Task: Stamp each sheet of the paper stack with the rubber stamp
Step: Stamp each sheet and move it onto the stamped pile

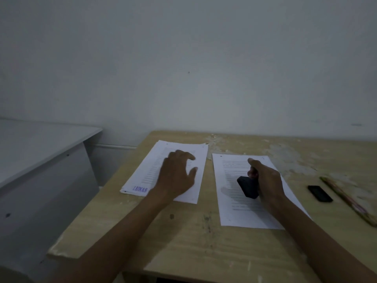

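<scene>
Your right hand [267, 180] had its grip pinching the black rectangular rubber stamp [247, 187] above the single white printed sheet [240, 209]; your left hand [177, 176], fingers spread, pressed flat on the white paper stack [151, 170] on the wooden table [193, 242].

Printed lines on both the left paper stack [155, 160] and the right sheet [238, 209] are too blurred and small to read; only the blue stamp mark [140, 189] at the stack's near left corner is half legible, its right end hidden under the left hand [177, 176]. That hand covers much of the stack's middle. Right hand [267, 180] hides the stamp's [247, 186] handle, so the grip can't be seen in detail; stamp face not visible. Both forearms cut off by the bottom edge. Desk [183, 242] runs out of view right and near. Striped long object [348, 201] far right is smeared, cut at the edge, can't identify. Small black item [319, 193] beside it too blurred to tell.
</scene>
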